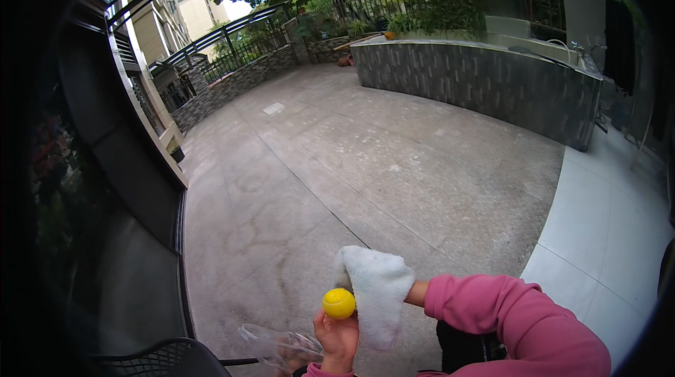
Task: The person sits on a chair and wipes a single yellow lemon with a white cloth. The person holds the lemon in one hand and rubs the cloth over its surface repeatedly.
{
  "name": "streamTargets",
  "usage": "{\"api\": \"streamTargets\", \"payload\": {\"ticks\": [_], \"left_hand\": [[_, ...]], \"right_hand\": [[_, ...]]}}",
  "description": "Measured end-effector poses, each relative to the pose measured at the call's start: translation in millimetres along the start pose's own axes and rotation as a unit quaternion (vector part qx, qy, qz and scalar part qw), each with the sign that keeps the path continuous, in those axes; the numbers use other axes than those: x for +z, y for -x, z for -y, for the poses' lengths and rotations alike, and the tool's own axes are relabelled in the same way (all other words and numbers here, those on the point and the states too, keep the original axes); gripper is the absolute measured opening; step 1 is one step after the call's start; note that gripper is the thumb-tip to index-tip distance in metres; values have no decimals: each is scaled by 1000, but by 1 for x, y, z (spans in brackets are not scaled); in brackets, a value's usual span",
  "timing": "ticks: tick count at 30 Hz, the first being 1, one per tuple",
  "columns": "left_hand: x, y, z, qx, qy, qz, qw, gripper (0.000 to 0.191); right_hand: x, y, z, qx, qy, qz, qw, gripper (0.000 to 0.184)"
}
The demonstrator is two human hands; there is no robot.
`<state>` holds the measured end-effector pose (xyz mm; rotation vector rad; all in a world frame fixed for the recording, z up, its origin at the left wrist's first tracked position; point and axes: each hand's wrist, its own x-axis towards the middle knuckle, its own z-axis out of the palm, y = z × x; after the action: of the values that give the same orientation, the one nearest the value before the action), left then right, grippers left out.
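Note:
A yellow ball [338, 303] with a seam line rests at the fingertips of my left hand [339, 336], low in the middle of the head view. Just right of the ball, a white terry cloth [381, 287] drapes over my right hand [416, 292], so that only the wrist shows below the pink sleeve. The cloth's left edge touches or nearly touches the ball; its fold hides my right fingers. Beside my left wrist, a clear plastic bag or container [282, 346] lies low in the picture.
A black mesh chair [158, 357] stands at the lower left, near a dark glass door [132, 250]. Ahead, a dark tiled counter [469, 81] with a tap at its right end borders the paved patio [316, 166]. White floor tiles [585, 240] run along the right.

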<state>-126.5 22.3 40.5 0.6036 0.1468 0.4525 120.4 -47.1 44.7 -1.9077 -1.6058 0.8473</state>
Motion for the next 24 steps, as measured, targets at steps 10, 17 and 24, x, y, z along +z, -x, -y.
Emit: {"api": "streamTargets", "payload": {"ticks": [10, 17, 24], "left_hand": [[-1, -8, 5, 1, -41, -21, 999, 54], [-21, -4, 13, -57, -59, -22, 996, 65], [-16, -1, 5, -125, -122, -10, 984, 68]], "right_hand": [[52, 36, 54, -219, 115, -236, 940, 57], [93, 27, 20, -239, 38, -236, 941, 50], [90, 24, 14, -217, 29, -232, 948, 44]]}}
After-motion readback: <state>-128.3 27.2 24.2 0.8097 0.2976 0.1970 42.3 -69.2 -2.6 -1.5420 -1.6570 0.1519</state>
